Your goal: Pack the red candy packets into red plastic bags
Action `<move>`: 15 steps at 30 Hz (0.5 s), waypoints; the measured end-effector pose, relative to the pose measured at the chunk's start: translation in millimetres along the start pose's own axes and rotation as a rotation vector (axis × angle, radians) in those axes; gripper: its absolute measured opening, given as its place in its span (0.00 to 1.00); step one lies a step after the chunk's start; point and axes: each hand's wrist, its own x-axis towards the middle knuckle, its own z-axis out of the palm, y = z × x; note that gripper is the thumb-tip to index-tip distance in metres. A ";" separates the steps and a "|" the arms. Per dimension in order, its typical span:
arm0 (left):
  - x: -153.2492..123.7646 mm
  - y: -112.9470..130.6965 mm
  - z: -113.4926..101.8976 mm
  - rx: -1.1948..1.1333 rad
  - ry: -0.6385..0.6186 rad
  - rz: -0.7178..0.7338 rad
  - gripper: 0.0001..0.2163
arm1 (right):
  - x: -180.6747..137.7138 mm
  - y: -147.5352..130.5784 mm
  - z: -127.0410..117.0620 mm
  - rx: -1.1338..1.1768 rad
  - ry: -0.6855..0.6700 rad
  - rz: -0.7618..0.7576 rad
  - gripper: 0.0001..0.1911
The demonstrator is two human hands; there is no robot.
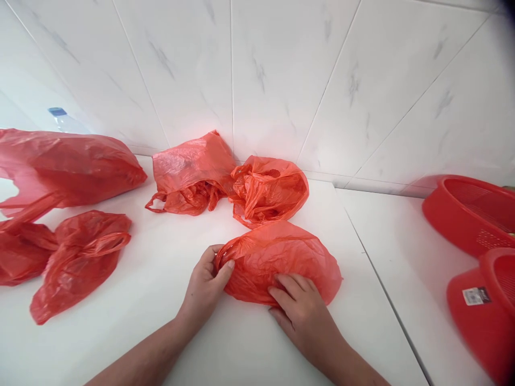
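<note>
A crumpled red plastic bag lies on the white counter right in front of me. My left hand pinches the bag's left edge, thumb and fingers closed on the bunched plastic. My right hand rests on the bag's near side, fingers stretched out and pressing the plastic flat against the counter.
Two more red bags sit against the tiled wall behind. Several red bags lie at the left, with a blue-capped bottle behind them. Red plastic baskets stand at the right.
</note>
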 end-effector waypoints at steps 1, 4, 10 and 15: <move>-0.8 -0.3 0.6 0.006 -0.017 0.007 0.12 | 0.7 -2.8 -0.2 -0.011 0.042 -0.014 0.12; -5.8 -2.5 3.2 0.041 -0.128 0.050 0.11 | 2.7 -13.4 0.9 -0.010 0.143 -0.065 0.17; -19.2 -5.2 5.2 0.236 -0.317 0.182 0.09 | 9.0 -22.4 4.1 0.186 -0.154 -0.022 0.33; -29.1 -6.6 1.7 0.356 -0.116 0.382 0.08 | 14.0 -19.3 0.2 0.227 -0.299 0.050 0.33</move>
